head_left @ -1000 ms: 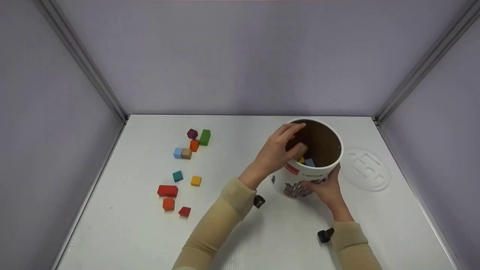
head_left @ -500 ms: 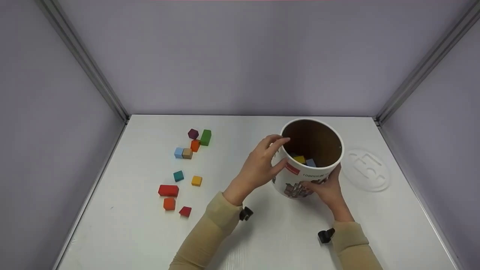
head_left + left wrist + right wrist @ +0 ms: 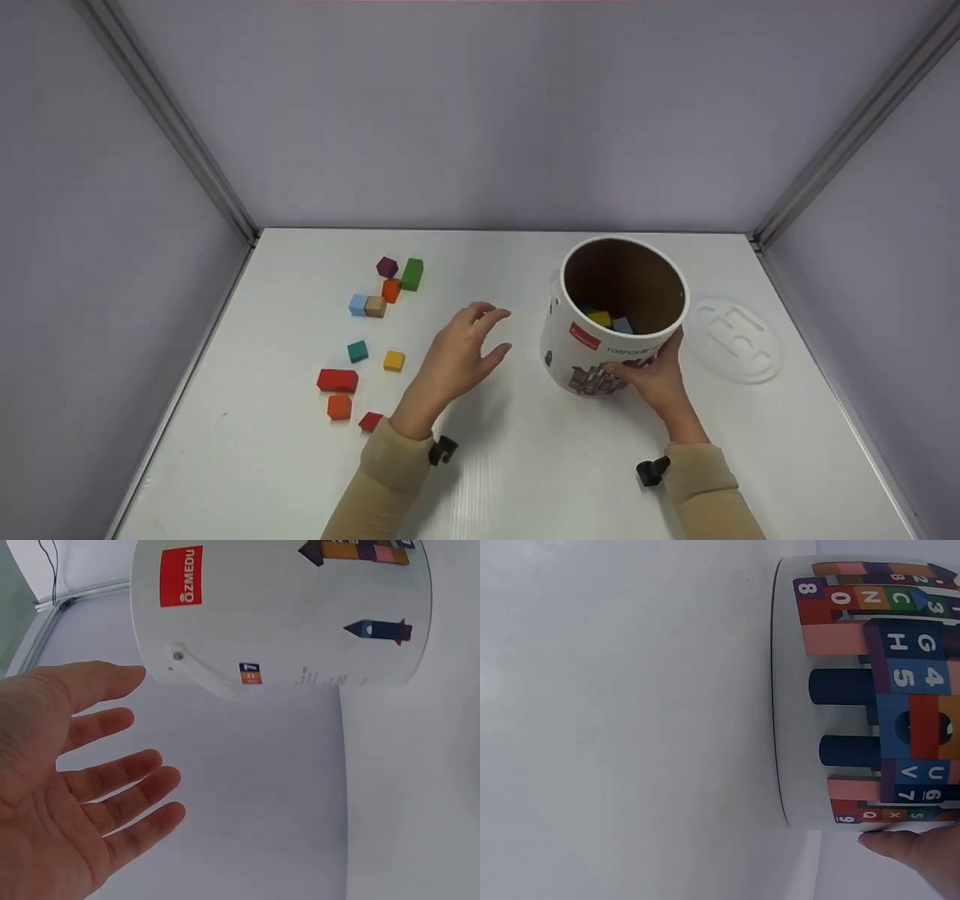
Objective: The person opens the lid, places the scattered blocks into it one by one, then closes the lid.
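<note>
A white round bucket (image 3: 559, 341) with printed pictures and a red label stands at the right of the table. My right hand (image 3: 660, 379) grips its lower right side, thumb across the front; the other fingers are mostly hidden behind it. Inside the bucket a yellow block (image 3: 600, 318) and a grey-blue block (image 3: 622, 325) show. To the bucket's left, my left hand (image 3: 454, 356) is in the air over the table, palm facing the bucket, fingers spread and holding nothing. The left wrist view shows this left hand (image 3: 97, 780) apart from the bucket wall (image 3: 285, 622).
Several coloured blocks lie on the left, among them a red block (image 3: 337, 380), a green block (image 3: 412, 274), a yellow cube (image 3: 394, 361) and a light blue cube (image 3: 358, 304). A clear round lid (image 3: 735, 341) lies right of the bucket. Walls border the white table (image 3: 225, 465).
My left hand has come out of the bucket, past its rim, and moved left and toward me. The right hand and the bucket have hardly moved.
</note>
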A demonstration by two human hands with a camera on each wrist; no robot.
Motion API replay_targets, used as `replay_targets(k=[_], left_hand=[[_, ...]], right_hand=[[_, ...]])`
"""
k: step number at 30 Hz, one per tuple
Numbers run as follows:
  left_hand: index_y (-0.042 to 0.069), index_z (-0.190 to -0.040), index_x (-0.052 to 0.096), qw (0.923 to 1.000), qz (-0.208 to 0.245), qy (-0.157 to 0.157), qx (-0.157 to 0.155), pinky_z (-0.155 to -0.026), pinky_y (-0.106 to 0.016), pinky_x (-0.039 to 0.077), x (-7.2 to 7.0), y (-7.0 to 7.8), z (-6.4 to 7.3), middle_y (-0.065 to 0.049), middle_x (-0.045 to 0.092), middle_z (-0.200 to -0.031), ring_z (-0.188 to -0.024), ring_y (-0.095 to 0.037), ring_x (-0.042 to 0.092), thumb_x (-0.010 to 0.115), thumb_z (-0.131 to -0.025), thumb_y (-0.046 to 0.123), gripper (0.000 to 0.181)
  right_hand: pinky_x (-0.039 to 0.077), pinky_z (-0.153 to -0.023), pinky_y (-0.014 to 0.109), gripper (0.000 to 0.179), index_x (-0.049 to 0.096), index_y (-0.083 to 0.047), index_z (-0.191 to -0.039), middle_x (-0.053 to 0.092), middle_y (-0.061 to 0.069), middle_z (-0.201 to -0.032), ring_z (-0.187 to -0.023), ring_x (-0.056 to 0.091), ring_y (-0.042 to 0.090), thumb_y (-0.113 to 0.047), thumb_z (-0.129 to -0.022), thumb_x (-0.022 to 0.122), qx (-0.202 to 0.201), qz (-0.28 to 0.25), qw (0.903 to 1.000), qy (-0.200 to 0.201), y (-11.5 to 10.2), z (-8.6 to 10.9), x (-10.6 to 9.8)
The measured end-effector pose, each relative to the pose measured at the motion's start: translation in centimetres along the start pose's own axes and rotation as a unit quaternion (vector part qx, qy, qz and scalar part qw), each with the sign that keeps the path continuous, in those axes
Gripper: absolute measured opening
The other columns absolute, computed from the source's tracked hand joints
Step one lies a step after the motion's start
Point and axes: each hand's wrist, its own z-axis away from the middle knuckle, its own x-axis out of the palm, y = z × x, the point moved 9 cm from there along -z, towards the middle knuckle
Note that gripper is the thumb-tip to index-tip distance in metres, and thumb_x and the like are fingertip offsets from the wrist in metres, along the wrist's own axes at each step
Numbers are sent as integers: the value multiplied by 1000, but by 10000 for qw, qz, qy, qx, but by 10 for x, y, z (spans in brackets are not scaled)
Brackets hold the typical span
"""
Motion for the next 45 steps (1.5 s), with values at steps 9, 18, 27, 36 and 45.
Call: replay_targets(k=[9, 18, 27, 36, 45], left_hand=[[12, -127, 62, 9951, -216, -336, -907, -93, -40, 51, -13, -56, 40, -10, 61, -119, -107, -25, 61, 76, -87, 19, 43], [12, -127, 63, 9868, -499, -566, -1431, -92, -45, 51, -18, -87, 65, -12, 62, -122, -109, -29, 60, 79, -84, 25, 48], [11, -127, 64, 9680, -774, -1165, -2083, -88, -46, 53, -8, -115, 101, -13, 62, -122, -107, -31, 60, 84, -78, 29, 56], [10, -126, 65, 9472, -765, -1553, -2698, -80, -45, 56, 0, -139, 133, -12, 63, -109, -95, -27, 61, 88, -73, 25, 59], [7, -115, 69, 9314, -731, -1756, -3103, -75, -45, 56, 0, -151, 152, -10, 62, -96, -84, -25, 60, 89, -71, 19, 50]], right_hand=[[17, -115, 56, 128, -8, -14, -152, 12, 18, -156, -145, 14, 37, -4, -69, 89, 280, 30, 9996, 5, 16, -2, -1], [16, -116, 51, 132, -6, -28, -153, 19, 12, -155, -145, 19, 32, 0, -67, 89, 32, -181, 9998, 85, 35, -6, -3], [15, -116, 51, 133, -7, -26, -154, 16, 10, -156, -146, 16, 31, -1, -65, 90, 94, -108, 9998, 117, 38, -6, -4], [15, -116, 53, 132, -6, -27, -153, 16, 11, -156, -145, 17, 32, 1, -66, 89, 70, -251, 9996, 104, 38, -6, -3], [15, -116, 52, 131, -4, -25, -153, 19, 12, -154, -144, 18, 32, 4, -65, 88, -70, -356, 9993, 95, 35, -6, -3]])
